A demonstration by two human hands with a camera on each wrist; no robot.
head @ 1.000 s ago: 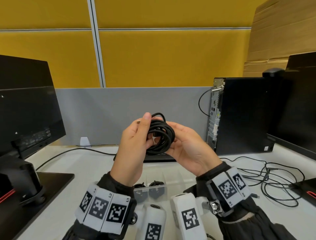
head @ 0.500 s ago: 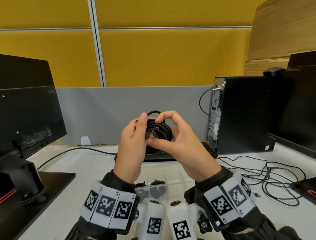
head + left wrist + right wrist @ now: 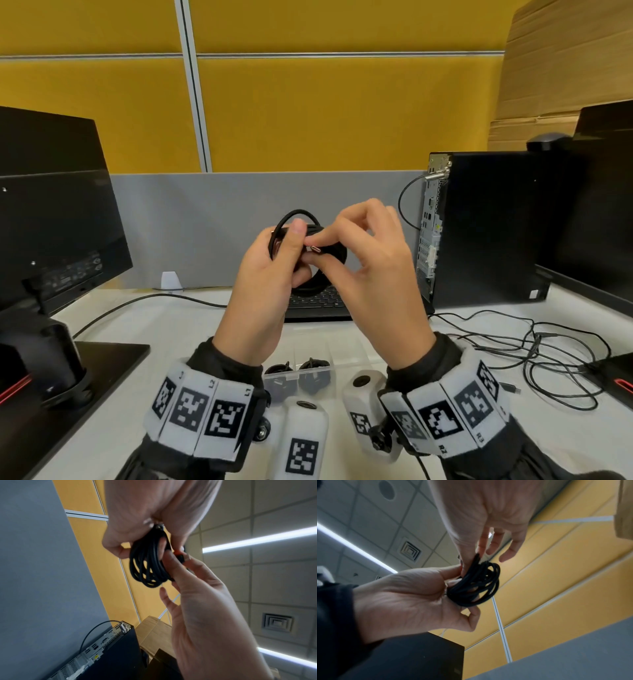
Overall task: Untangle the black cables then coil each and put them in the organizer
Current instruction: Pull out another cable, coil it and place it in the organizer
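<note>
Here the left hand [image 3: 270,274] grips a black coil [image 3: 149,562] above the desk [image 3: 137,322], while the right hand [image 3: 373,274] pinches its plug [image 3: 315,249].

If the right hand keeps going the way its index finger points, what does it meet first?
Probably the left hand: the right hand pinches a plug at the coiled black cable, its index finger aimed at the left thumb, nearly touching; depth unclear.

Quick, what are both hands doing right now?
Left hand: grips the coiled black cable.
Right hand: pinches that cable's metal plug end.
</note>
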